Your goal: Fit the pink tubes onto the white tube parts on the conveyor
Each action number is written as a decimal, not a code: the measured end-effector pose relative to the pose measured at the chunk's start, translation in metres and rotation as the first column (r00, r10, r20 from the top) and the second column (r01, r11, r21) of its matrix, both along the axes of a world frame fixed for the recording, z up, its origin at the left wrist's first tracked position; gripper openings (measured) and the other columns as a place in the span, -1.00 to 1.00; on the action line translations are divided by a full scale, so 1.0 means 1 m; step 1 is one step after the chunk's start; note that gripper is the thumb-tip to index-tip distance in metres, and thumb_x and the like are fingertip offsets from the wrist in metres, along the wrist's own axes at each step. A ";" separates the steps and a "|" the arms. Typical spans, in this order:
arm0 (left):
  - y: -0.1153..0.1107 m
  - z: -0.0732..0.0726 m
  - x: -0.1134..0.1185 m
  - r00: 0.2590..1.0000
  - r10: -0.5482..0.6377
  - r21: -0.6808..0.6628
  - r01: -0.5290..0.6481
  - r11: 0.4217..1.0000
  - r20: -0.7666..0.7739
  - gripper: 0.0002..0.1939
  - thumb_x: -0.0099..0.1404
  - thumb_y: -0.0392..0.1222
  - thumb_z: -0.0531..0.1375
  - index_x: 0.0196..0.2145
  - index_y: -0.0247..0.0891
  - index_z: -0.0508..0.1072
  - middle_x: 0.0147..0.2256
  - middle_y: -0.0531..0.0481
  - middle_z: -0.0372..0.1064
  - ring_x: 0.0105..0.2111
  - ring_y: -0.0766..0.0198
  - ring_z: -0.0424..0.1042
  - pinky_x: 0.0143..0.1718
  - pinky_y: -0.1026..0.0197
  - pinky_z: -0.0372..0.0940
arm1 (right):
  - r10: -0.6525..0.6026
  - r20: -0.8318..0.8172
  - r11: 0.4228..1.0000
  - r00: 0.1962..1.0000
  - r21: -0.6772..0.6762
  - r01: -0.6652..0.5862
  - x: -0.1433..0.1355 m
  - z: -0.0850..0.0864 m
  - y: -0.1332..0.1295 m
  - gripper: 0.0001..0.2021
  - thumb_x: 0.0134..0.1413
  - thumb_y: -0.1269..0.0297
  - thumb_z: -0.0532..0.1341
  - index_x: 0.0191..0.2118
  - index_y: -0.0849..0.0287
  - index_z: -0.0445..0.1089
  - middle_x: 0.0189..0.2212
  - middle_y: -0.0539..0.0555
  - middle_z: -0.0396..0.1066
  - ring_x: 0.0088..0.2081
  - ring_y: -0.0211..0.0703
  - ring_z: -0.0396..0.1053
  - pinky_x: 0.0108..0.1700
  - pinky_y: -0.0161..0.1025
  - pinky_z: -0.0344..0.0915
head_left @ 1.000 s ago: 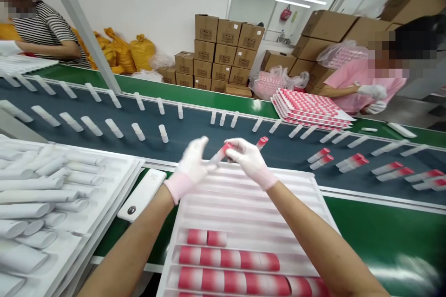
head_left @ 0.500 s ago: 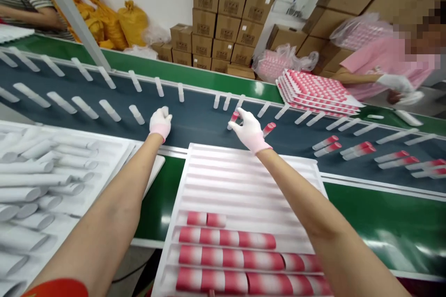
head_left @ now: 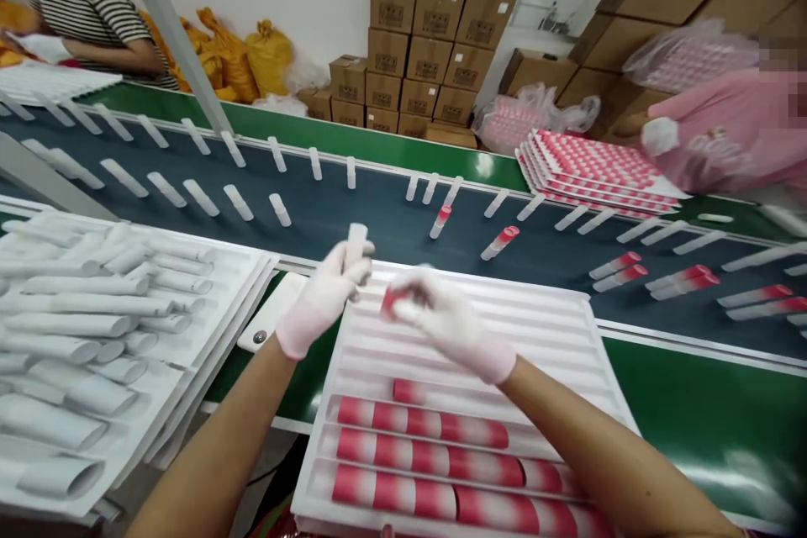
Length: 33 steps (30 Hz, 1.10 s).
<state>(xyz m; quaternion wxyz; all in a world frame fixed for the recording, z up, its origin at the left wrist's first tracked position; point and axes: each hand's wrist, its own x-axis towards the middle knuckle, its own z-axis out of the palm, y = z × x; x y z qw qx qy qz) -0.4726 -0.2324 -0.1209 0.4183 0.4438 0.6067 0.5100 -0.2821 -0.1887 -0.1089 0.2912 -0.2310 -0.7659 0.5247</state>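
My left hand (head_left: 331, 290), in a white glove with a pink cuff, grips a short white tube (head_left: 357, 240) that points up over the tray's far left corner. Close to its right, my gloved right hand (head_left: 435, 315) is blurred, its fingers closed on a red-and-white tube (head_left: 389, 303). Both hands are above the white ribbed tray (head_left: 548, 315), whose near grooves hold rows of red-and-white tubes (head_left: 429, 456). One more red-and-white tube (head_left: 409, 391) lies in a groove farther up. Fingers partly hide both held tubes.
Beyond the tray runs a dark conveyor belt (head_left: 378, 214) with white tubes and red-tipped tubes. Stacked trays of white tubes (head_left: 69, 324) stand left, beside a white phone (head_left: 271, 315). Filled trays (head_left: 598, 172) lie across the belt. Two co-workers are on the far side.
My left hand has come off the belt with a white tube, moving right. My right hand has drawn back from the belt to above the tray with a red-and-white tube.
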 end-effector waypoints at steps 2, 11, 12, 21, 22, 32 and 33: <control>-0.012 0.009 0.016 0.991 -0.119 -0.108 0.125 0.986 0.059 -0.65 0.35 0.02 0.17 -0.02 -0.23 0.38 -0.42 0.10 0.22 -0.51 0.38 0.20 -0.56 0.37 0.13 | -0.212 -0.188 0.971 0.959 -0.155 0.184 0.000 0.012 0.019 -0.56 0.17 0.28 0.23 0.17 0.06 0.29 -0.22 0.03 0.39 -0.30 -0.21 0.41 -0.33 -0.25 0.34; -0.013 0.013 0.036 0.976 -0.212 -0.176 0.200 0.964 -0.056 -0.71 0.32 0.01 0.18 -0.11 -0.20 0.42 -0.49 0.13 0.16 -0.50 0.33 0.16 -0.48 0.27 0.12 | -0.331 -0.285 0.908 0.900 -0.357 0.220 0.010 0.018 0.042 -0.60 0.12 0.09 0.34 0.03 0.15 0.43 -0.32 0.03 0.50 -0.43 -0.25 0.36 -0.27 -0.18 0.41; -0.013 0.012 0.037 0.970 -0.206 -0.151 0.186 0.971 -0.126 -0.71 0.32 0.00 0.18 -0.10 -0.19 0.45 -0.44 0.10 0.24 -0.44 0.29 0.24 -0.41 0.25 0.17 | -0.318 -0.285 0.906 0.904 -0.372 0.202 0.011 0.019 0.042 -0.61 0.11 0.09 0.36 0.01 0.15 0.43 -0.32 0.02 0.50 -0.43 -0.26 0.37 -0.28 -0.18 0.41; -0.007 0.018 0.039 0.917 -0.297 -0.034 0.299 0.954 -0.267 -0.76 0.40 0.02 0.10 -0.13 -0.08 0.48 -0.15 -0.01 0.47 -0.09 0.06 0.45 -0.05 0.11 0.29 | -0.196 -0.166 0.892 0.966 -0.440 0.105 0.007 0.024 0.032 -0.62 -0.03 0.14 0.45 -0.13 0.20 0.44 -0.35 0.04 0.50 -0.46 -0.27 0.39 -0.40 -0.25 0.40; -0.006 0.016 0.042 0.911 -0.296 -0.038 0.298 0.954 -0.288 -0.77 0.41 0.02 0.09 -0.17 -0.09 0.47 -0.17 -0.02 0.48 -0.12 0.06 0.46 -0.08 0.10 0.30 | -0.218 -0.146 0.887 0.965 -0.443 0.133 0.004 0.020 0.029 -0.64 -0.04 0.15 0.44 -0.16 0.21 0.44 -0.39 0.02 0.49 -0.48 -0.27 0.38 -0.42 -0.25 0.39; 0.062 -0.029 -0.044 0.642 0.357 0.221 -0.285 0.933 -0.678 -0.08 0.07 -0.17 0.42 0.32 -0.40 0.16 0.29 -0.42 0.07 0.35 -0.21 0.04 0.38 -0.13 -0.02 | -0.766 0.239 0.628 0.597 0.077 0.775 0.020 -0.014 0.119 -0.79 0.05 0.20 0.32 -0.24 0.17 0.38 -0.44 0.04 0.55 -0.45 -0.19 0.45 -0.35 -0.28 0.39; 0.073 -0.033 -0.065 0.583 0.486 0.272 -0.419 0.866 -0.651 -0.09 0.14 -0.15 0.39 0.35 -0.44 0.11 0.31 -0.44 0.03 0.36 -0.19 0.02 0.40 -0.11 -0.05 | -0.804 0.269 0.575 0.530 0.125 0.809 0.024 -0.018 0.137 -0.84 0.06 0.25 0.31 -0.27 0.18 0.37 -0.46 0.06 0.54 -0.43 -0.17 0.46 -0.33 -0.27 0.38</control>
